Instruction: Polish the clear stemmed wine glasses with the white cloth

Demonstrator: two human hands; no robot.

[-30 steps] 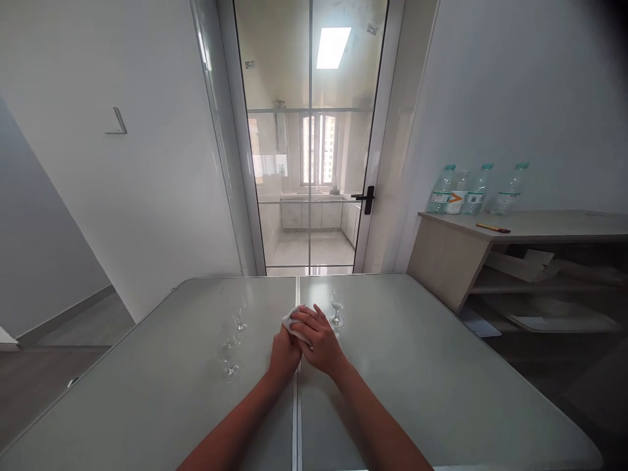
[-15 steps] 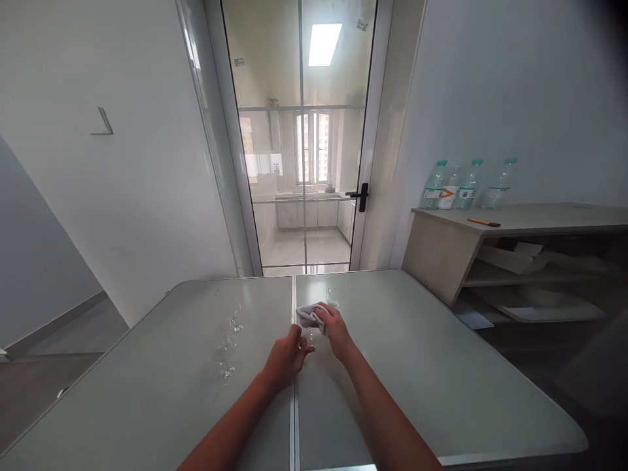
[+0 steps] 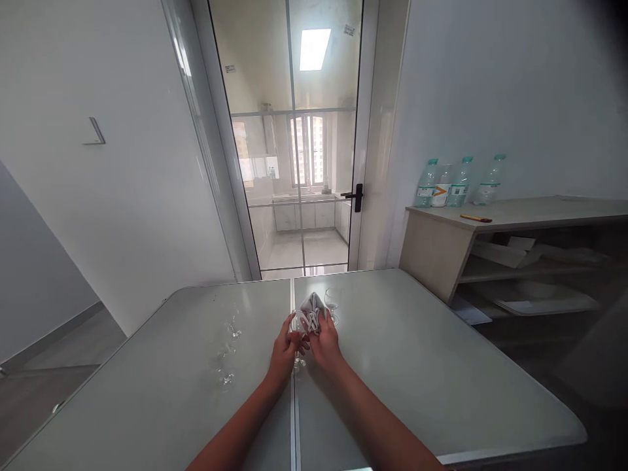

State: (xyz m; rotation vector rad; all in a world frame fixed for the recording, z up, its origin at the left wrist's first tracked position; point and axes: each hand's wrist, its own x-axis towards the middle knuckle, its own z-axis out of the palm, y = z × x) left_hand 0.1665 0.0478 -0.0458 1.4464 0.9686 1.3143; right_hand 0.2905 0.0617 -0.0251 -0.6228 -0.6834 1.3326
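Note:
My left hand (image 3: pixel 284 347) is closed around a clear stemmed glass (image 3: pixel 299 364), whose foot shows below the fingers over the table's centre seam. In my right hand (image 3: pixel 326 341) is a folded grey-white cloth (image 3: pixel 312 311), bunched close against the glass's bowl. My fingers and the cloth hide much of the bowl. Just beyond my right hand stands another clear stemmed glass (image 3: pixel 332 299). Several more clear glasses (image 3: pixel 226 378) are on the left half of the table, too transparent to make out their full outlines.
The pale table (image 3: pixel 417 366) reaches to a glass door (image 3: pixel 294 248) with a black handle (image 3: pixel 359 197). At right, a shelf unit (image 3: pixel 436 255) carries several plastic bottles (image 3: pixel 459 186), a paper cup (image 3: pixel 440 194) and a brush-like yellow stick (image 3: pixel 475 218).
My right hand has brought the cloth down and in against the glass in my left hand. The glass's foot now shows below my left fingers. My view has shifted slightly.

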